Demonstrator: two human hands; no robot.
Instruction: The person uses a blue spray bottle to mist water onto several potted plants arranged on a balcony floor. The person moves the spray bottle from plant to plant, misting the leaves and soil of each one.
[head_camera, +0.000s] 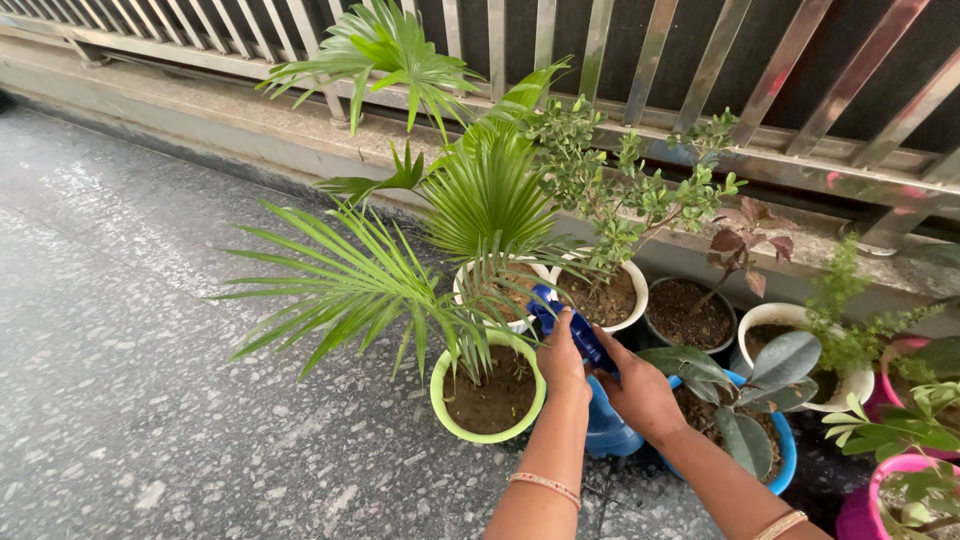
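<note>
Holding a blue spray bottle with both hands, you bent over a row of potted plants. Your left hand was curled around the top of the bottle, with the fingers closed on its dark blue spray head. Your right hand was wrapped around the bottle from the other side, with the fingers pressed to it. The bottle stood up in the gap between the pots, low down near the floor, and its lighter blue body showed under your hands. The spray head pointed up and away from you, toward the white pots.

Just to the left of the bottle was a light green pot with dark soil and a small palm with long thin leaves. Behind it sat a white pot with a bigger fan palm. Next to that was another white pot with a little leafy bush. To the right of your hands was a blue pot with a plant that had big dark leaves. A pink pot sat in the far right corner. All the pots stood on a grey speckled floor, beside a low ledge with a metal railing.
</note>
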